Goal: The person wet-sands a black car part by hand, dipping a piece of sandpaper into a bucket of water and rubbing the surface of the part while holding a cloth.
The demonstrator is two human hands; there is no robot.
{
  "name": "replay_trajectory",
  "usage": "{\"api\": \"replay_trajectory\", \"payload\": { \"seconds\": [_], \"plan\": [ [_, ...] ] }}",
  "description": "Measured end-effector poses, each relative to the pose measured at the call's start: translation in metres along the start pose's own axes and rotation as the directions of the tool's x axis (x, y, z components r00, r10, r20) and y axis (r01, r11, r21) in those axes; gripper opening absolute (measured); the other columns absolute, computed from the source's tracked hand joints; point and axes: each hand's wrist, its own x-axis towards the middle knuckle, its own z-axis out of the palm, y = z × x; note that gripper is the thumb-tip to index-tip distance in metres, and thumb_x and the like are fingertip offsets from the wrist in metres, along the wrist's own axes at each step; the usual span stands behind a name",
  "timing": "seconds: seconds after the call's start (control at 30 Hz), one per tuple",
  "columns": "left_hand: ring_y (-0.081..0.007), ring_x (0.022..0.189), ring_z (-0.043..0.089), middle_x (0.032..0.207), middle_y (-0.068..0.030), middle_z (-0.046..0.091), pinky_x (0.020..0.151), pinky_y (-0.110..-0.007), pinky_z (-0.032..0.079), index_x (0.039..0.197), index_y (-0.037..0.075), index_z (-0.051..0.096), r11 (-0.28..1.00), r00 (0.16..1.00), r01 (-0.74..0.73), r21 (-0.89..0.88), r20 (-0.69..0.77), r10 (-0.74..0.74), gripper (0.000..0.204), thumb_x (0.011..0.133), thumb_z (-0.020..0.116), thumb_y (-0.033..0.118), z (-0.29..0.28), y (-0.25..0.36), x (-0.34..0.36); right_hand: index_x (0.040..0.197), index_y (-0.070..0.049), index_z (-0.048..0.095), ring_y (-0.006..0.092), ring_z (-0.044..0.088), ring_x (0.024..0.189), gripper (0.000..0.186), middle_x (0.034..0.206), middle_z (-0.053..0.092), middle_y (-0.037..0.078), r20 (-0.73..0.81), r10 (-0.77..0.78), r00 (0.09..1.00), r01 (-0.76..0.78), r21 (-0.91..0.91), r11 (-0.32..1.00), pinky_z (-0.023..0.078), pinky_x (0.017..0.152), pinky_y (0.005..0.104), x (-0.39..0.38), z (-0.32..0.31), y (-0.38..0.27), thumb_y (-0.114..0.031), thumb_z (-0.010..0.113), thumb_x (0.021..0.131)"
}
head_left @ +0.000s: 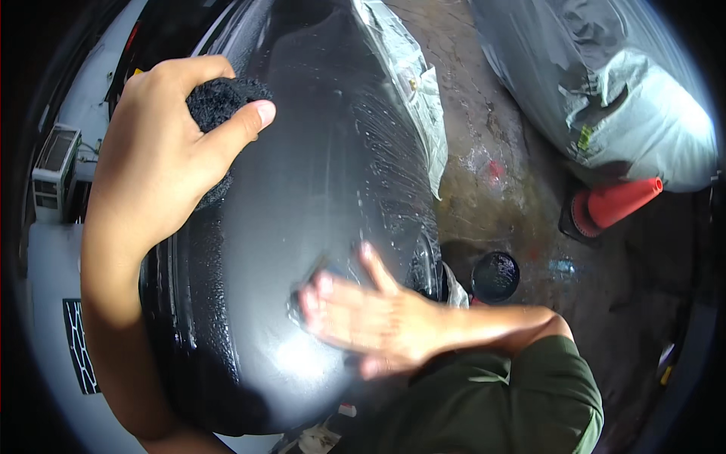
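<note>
Hands: while the left hand clamps on a black cloth at upper left, the right hand lies flattened on the dark panel at lower centre, well apart from it.
Right fingers: blurred; a dark edge shows beside the fingertips, but from where I stand I cannot tell what it is or whether they grip it.
Cloth: against the panel's left side, much of it hidden behind the left hand and thumb.
Panel: fills the middle of the frame, its top cut off; beads and streaks of wet along both sides, glare at lower centre.
Bucket: round and black, right of centre; pale specks inside, contents too dark to make out.
Grey cover: upper right, cut off by the rim, hiding whatever it drapes.
Pale sheet: crumpled along the panel's upper right edge.
Cone: red, black-based, tilted in view.
Floor: brown, stained, shiny in places.
Left edge: a pale boxy unit, its purpose unclear to me.
</note>
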Motion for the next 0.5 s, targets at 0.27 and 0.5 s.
{"api": "replay_trajectory", "payload": {
  "seconds": [0.27, 0.5],
  "plan": [
    [-0.0417, 0.127, 0.073, 0.127, -0.0276, 0.079, 0.115, -0.048, 0.053, 0.129, -0.006, 0.077, 0.995, 0.988, 0.015, 0.101, -0.153, 0.000, 0.067, 0.096, 0.088, 0.052, 0.002, -0.001, 0.000, 0.182, -0.009, 0.021, 0.0345, 0.010, 0.177, 0.078, 0.190, 0.018, 0.018, -0.165, 0.239, 0.957, -0.237, 0.036, 0.971, -0.007, 0.135, 0.0729, 0.054, -0.015, 0.052, -0.057, 0.025, 0.121],
    [-0.0410, 0.136, 0.068, 0.142, -0.0289, 0.072, 0.119, -0.047, 0.050, 0.138, -0.003, 0.075, 0.960, 0.962, -0.001, 0.279, -0.264, 0.078, 0.071, 0.096, 0.087, 0.054, 0.003, 0.002, -0.001, 0.181, -0.008, 0.025, 0.0356, 0.013, 0.177, 0.076, 0.190, 0.020, 0.017, -0.180, 0.288, 0.941, -0.285, 0.041, 0.958, -0.007, 0.135, 0.0728, 0.060, -0.018, 0.024, -0.054, 0.026, 0.121]
  ]
}}
